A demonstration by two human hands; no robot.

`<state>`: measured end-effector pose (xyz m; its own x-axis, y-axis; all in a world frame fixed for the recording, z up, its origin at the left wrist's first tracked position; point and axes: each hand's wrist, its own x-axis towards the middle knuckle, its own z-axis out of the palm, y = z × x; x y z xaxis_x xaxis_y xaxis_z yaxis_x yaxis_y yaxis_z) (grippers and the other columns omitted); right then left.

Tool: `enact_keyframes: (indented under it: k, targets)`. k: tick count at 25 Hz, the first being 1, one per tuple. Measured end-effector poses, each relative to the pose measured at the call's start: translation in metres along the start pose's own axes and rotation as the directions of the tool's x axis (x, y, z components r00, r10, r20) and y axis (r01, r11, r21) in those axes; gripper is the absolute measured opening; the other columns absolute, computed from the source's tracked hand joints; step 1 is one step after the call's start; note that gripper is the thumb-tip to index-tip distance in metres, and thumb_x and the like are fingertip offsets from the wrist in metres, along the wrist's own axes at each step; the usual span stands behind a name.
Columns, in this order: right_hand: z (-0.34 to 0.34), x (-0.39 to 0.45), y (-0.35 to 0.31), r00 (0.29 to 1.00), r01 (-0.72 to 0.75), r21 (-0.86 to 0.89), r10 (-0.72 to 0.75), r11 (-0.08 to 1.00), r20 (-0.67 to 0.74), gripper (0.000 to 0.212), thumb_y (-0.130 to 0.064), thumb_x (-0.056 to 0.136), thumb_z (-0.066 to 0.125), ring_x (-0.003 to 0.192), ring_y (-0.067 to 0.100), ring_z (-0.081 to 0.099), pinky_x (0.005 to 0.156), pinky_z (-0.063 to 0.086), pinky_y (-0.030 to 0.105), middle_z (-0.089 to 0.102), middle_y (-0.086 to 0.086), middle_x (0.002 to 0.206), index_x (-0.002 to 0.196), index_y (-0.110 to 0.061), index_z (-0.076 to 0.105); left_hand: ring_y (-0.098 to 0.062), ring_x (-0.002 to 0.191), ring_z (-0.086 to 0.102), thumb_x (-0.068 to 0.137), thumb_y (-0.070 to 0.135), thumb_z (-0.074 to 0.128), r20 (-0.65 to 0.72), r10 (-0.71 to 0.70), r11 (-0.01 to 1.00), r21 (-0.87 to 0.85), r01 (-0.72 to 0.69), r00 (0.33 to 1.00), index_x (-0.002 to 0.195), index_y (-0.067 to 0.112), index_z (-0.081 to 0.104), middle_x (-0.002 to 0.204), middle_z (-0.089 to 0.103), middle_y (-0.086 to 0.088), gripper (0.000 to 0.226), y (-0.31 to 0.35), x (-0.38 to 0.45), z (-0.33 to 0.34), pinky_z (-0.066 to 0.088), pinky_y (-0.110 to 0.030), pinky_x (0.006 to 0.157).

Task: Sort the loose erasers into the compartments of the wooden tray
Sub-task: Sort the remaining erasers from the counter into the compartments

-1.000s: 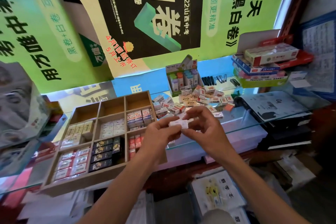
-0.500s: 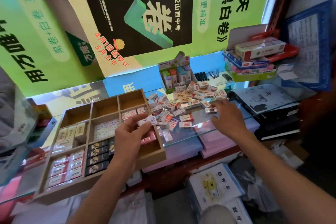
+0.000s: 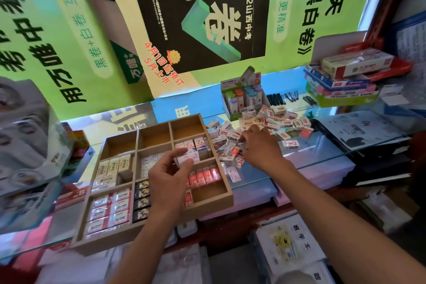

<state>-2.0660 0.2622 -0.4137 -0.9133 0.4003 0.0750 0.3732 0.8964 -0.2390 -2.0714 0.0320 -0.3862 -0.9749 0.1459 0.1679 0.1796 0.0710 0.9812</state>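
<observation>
The left hand (image 3: 169, 174) hovers over the wooden tray (image 3: 129, 233), its thumb and fingers pinching one white eraser (image 3: 187, 158) above the middle compartment of the tray's right column, where other erasers already stand. The right hand (image 3: 260, 147) lies to the right of the tray on the glass desk (image 3: 322, 152), its fingers curled into the near edge of the pile of loose erasers (image 3: 276, 120); whether they grip one cannot be told. Beyond that hand stands a green display box (image 3: 242, 97).
</observation>
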Motion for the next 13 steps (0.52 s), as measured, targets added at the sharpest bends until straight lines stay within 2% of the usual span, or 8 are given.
enact_keyframes:
  k: [3,5,7,9,11,12,13]
  targets:
    - [0.001,0.003,0.002,0.997,-0.016,-0.062,0.020,0.998,0.070,0.038,-0.028,0.095,0.051,0.118,0.033,0.047,0.093,0.043,0.041,0.041,0.010,0.135,0.132,-0.020,0.054,-0.010,0.081,0.070,0.091,0.011,0.068,0.003,0.004,1.000,0.011,-0.004,1.000,0.106,0.027,0.069,0.091,0.068,0.004,0.022,-0.004,-0.001,0.000,0.055,-0.019,0.054]
    - [0.002,0.004,0.004,0.994,-0.002,-0.101,0.013,0.995,0.107,0.039,-0.025,0.096,0.051,0.123,0.034,0.043,0.096,0.042,0.043,0.037,0.010,0.138,0.135,-0.021,0.053,-0.014,0.083,0.071,0.091,0.012,0.068,0.017,-0.007,1.000,-0.002,0.007,1.000,0.109,0.025,0.069,0.096,0.070,0.002,0.022,-0.007,0.000,0.000,0.057,-0.022,0.056]
    - [0.004,0.009,0.009,0.994,-0.009,-0.118,0.021,0.993,0.108,0.036,-0.022,0.094,0.054,0.125,0.033,0.041,0.098,0.040,0.046,0.041,0.008,0.137,0.130,-0.021,0.052,-0.011,0.083,0.071,0.092,0.012,0.067,0.007,-0.027,0.999,-0.021,0.028,1.000,0.110,0.025,0.069,0.097,0.070,0.001,0.022,-0.006,0.001,-0.001,0.056,-0.022,0.055]
    - [0.004,0.012,0.016,0.998,-0.027,-0.096,0.032,0.995,0.051,0.021,-0.026,0.093,0.059,0.117,0.031,0.048,0.092,0.041,0.044,0.054,0.006,0.126,0.114,-0.026,0.055,-0.006,0.080,0.070,0.092,0.010,0.066,-0.016,-0.053,0.997,-0.058,0.052,0.998,0.106,0.026,0.070,0.094,0.069,0.002,0.021,-0.004,0.001,-0.002,0.055,-0.020,0.053]
    - [-0.002,0.010,0.020,0.996,-0.063,0.048,0.065,0.997,-0.056,0.012,-0.026,0.092,0.063,0.098,0.025,0.058,0.081,0.047,0.036,0.066,0.003,0.107,0.099,-0.030,0.055,-0.004,0.076,0.069,0.092,0.009,0.065,-0.021,-0.071,0.994,-0.088,0.069,0.997,0.102,0.027,0.071,0.092,0.068,0.004,0.022,-0.002,0.002,-0.002,0.055,-0.021,0.052]
    - [-0.007,0.006,0.018,0.992,-0.073,0.231,0.095,0.970,-0.088,0.013,-0.024,0.092,0.064,0.089,0.022,0.061,0.075,0.050,0.033,0.067,0.001,0.099,0.099,-0.029,0.056,-0.005,0.076,0.070,0.093,0.009,0.065,-0.016,-0.075,0.993,-0.095,0.074,0.997,0.100,0.028,0.072,0.092,0.069,0.005,0.022,-0.002,0.002,-0.002,0.055,-0.022,0.052]
    - [-0.014,-0.001,0.010,0.986,-0.081,0.481,0.142,0.873,-0.091,0.016,-0.019,0.092,0.064,0.083,0.019,0.063,0.070,0.052,0.031,0.067,0.001,0.094,0.103,-0.028,0.058,-0.006,0.076,0.070,0.092,0.009,0.065,-0.010,-0.079,0.991,-0.104,0.078,0.997,0.100,0.028,0.072,0.093,0.069,0.005,0.022,-0.003,0.002,-0.002,0.056,-0.023,0.053]
